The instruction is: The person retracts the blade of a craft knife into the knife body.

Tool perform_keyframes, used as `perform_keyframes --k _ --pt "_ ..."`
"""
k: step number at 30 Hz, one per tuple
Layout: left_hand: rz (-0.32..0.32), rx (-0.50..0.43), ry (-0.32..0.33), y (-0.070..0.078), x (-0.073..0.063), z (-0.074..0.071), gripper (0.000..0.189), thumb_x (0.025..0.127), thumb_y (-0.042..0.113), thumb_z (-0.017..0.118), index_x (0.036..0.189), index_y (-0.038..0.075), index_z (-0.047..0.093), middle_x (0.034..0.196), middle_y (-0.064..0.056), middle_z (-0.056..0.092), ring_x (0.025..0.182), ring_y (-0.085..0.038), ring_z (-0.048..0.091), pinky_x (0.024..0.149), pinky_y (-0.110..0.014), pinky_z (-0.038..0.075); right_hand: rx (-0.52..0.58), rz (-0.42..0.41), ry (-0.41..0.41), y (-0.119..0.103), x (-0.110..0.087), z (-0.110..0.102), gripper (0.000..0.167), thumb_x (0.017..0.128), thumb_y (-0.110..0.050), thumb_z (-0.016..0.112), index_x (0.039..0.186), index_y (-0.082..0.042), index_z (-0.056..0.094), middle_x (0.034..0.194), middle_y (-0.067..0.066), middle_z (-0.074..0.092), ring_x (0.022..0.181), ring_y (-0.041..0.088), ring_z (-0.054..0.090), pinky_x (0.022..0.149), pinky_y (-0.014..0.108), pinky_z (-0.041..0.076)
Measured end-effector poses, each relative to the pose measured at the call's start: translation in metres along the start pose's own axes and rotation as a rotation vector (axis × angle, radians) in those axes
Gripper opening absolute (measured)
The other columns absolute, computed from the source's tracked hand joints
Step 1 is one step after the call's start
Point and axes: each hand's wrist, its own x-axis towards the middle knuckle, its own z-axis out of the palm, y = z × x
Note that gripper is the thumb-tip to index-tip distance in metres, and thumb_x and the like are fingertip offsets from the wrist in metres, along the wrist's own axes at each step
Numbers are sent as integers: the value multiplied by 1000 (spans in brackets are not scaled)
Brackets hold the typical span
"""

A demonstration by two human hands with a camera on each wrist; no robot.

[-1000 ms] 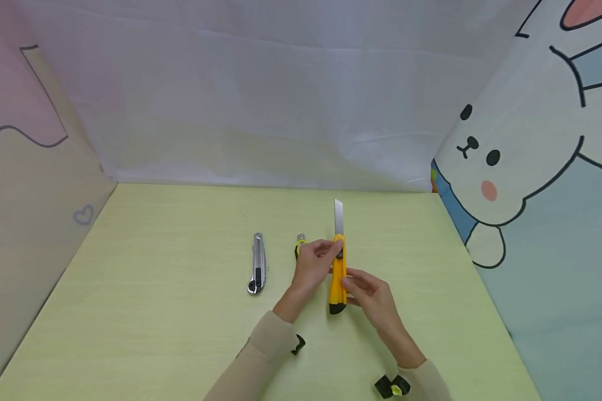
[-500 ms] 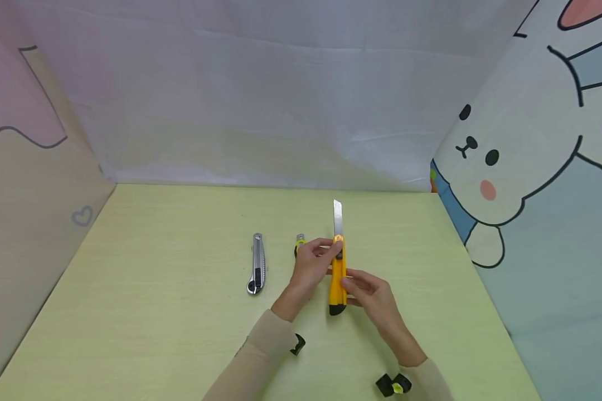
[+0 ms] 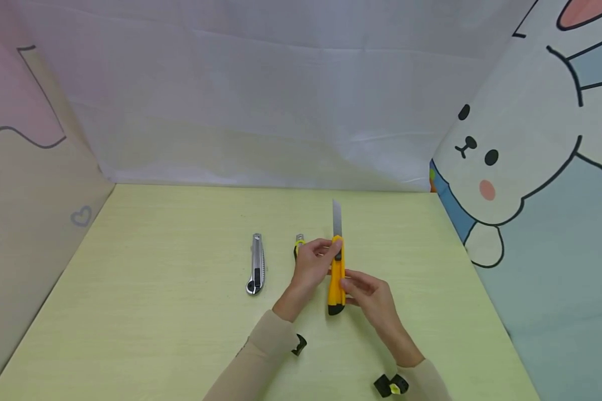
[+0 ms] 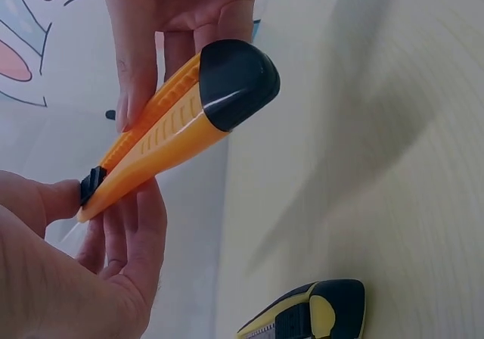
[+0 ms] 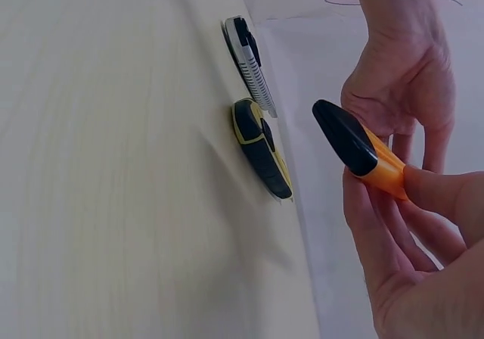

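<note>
A yellow utility knife with a black end cap is held up over the table, its wide blade extended and pointing away from me. My left hand grips the front of its handle, thumb at the black slider. Lower down, my right hand pinches the handle between thumb and fingers. In the right wrist view the black end cap faces the camera and the blade is hidden. Behind my left hand lies a black and yellow utility knife, mostly covered in the head view.
A silver utility knife lies on the pale wooden table left of my hands. A white cloth hangs along the back edge, and a rabbit-printed cloth hangs at the right. Black straps show at both wrists.
Both hands keep their hold on the yellow utility knife, which barely moves. The whole head view shifts very slightly; the knives on the table stay in place.
</note>
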Motion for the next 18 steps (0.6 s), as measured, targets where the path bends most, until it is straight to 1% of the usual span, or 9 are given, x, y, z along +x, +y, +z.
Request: perform_keyframes --k 3,10,15,18 --pt "14 7 -15 0 0 0 33 99 35 71 109 3 71 91 -8 69 75 -17 62 66 -29 59 17 1 15 1 0 2 34 99 -8 68 130 5 67 120 23 71 94 23 75 78 37 62" --pt "12 15 -36 2 -1 -1 29 100 33 70 107 5 68 90 -8 65 74 -18 57 65 -25 50 26 -9 23 1 -1 4 33 98 -6 69 129 7 67 119 24 71 93 24 75 77 38 62" --pt "8 5 -33 1 -1 -2 25 99 28 72 107 5 69 89 -6 63 73 -17 55 65 -25 50 18 -8 20 0 -1 5 33 98 -5 69 129 6 67 120 24 71 94 25 75 77 38 62" --pt "9 -10 -30 1 0 -2 23 98 24 73 108 4 70 89 -5 63 71 -16 55 65 -24 52 5 -16 22 -2 0 5 32 98 -4 68 128 6 68 120 24 71 94 25 75 77 38 62"
